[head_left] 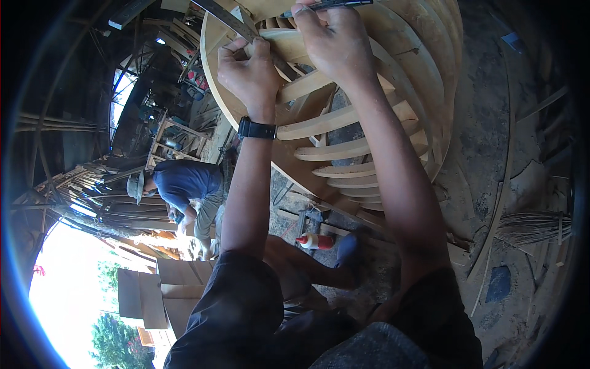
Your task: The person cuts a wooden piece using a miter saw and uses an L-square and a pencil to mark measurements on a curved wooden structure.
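A large curved frame of bent wooden slats (344, 120) fills the upper middle of the view. My left hand (249, 71), with a black watch on its wrist, presses a dark metal ruler (230, 19) against the top slat. My right hand (332, 40) grips a dark pencil (335, 5) at the top edge of the same slat, just right of the ruler. Both forearms reach up from the lower edge.
A person in a blue shirt and cap (181, 187) bends over work at the left. A white glue bottle with a red cap (313, 241) lies on the dirt floor below the frame. Plywood boards (157, 286) stand at the lower left. Long thin wood strips (501, 184) lie at the right.
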`<state>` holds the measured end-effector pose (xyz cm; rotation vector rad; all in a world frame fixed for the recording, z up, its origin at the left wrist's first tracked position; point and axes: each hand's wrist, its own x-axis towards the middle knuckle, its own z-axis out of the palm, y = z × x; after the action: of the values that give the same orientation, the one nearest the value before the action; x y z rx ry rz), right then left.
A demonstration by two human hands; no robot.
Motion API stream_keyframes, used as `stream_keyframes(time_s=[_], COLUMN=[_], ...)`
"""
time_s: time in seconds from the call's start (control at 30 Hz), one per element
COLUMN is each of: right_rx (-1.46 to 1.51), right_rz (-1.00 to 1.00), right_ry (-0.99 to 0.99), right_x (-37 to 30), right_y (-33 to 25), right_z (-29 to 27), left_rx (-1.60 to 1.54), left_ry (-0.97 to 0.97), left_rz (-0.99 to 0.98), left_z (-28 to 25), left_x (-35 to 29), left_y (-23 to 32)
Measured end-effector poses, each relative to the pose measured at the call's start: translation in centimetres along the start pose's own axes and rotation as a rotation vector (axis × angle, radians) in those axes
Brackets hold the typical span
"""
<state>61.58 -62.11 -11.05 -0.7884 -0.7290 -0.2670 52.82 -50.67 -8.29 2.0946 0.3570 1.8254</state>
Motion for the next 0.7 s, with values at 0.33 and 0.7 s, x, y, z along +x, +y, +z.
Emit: stream_keyframes(time_s=[0.33,0.7], right_rx=[-0.064,-0.416], right_rz=[0.019,0.156], right_ry=[-0.06,-0.115], right_x=[0.5,1.5], right_y=[0.1,0.0], right_z=[1.0,2.6], left_rx=[0.032,-0.025], left_ry=[0.011,0.023], left_rz=[-0.003,0.003], left_z=[0.1,0.5], left_x=[0.1,0.1], left_y=[0.1,-0.4])
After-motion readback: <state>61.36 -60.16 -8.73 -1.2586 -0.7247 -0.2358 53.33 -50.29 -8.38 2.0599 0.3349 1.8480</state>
